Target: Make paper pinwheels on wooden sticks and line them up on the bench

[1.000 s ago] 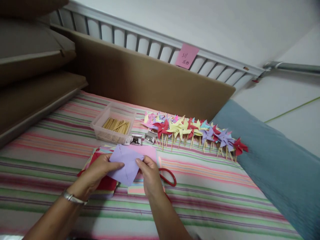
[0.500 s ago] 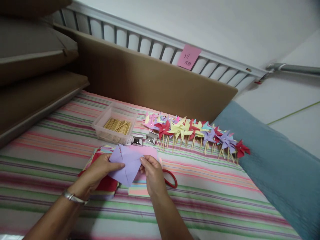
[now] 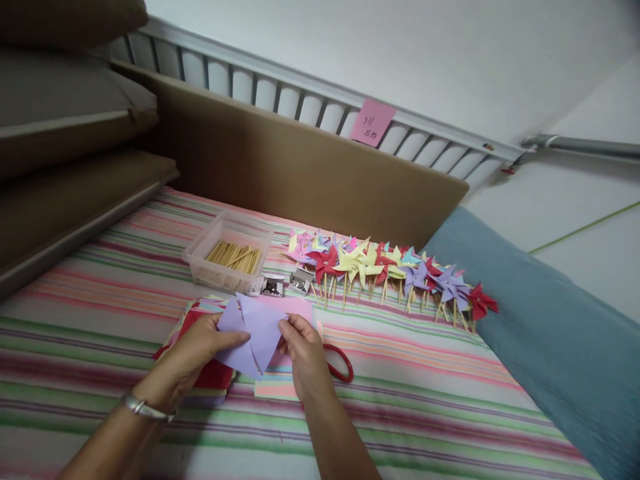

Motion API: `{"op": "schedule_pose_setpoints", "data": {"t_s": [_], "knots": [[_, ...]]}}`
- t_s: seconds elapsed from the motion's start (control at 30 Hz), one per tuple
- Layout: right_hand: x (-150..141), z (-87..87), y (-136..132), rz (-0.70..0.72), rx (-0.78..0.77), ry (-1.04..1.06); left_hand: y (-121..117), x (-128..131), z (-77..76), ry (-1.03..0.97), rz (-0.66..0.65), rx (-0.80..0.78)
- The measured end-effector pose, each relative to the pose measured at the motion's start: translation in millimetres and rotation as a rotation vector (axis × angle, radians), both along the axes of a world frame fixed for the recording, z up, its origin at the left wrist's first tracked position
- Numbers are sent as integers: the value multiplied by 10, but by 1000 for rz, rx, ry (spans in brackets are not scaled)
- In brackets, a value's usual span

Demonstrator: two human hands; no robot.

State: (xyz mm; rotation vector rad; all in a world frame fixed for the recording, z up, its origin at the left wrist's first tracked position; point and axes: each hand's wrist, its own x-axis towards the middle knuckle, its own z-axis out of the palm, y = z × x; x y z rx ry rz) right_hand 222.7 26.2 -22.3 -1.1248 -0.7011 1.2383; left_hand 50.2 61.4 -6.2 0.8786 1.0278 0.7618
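Both hands hold a purple paper square [image 3: 253, 333] with cut corners, just above a pile of coloured paper sheets [image 3: 210, 373]. My left hand [image 3: 193, 353] pinches its left side, thumb pressed near the centre. My right hand [image 3: 305, 353] pinches the right edge. One flap of the paper is folded toward the middle. A row of finished paper pinwheels [image 3: 385, 270] on wooden sticks lies beyond the hands.
A clear plastic tub of wooden sticks [image 3: 230, 257] and two small boxes of pins [image 3: 285, 283] sit on the striped cloth [image 3: 425, 373]. Red-handled scissors [image 3: 337, 363] lie by my right hand. A cardboard sheet [image 3: 300, 167] leans against the white railing, and a blue pillow [image 3: 550, 333] lies at right.
A flap of the purple paper has been folded inward toward its centre. Both hands stayed in nearly the same place.
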Motion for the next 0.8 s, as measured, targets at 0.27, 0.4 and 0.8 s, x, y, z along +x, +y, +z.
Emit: {"op": "schedule_pose_setpoints", "data": {"t_s": [0.27,0.4,0.8], "knots": [[-15,30,-73,26,-14,-22,-92,-51,-18,28,20,10],[-16,62,-97,11,-20,-22,-86,-95,-34,46,20,8],[3,250,-81,-196,-5,-162,-66,-136,-2,133,39,111]]}}
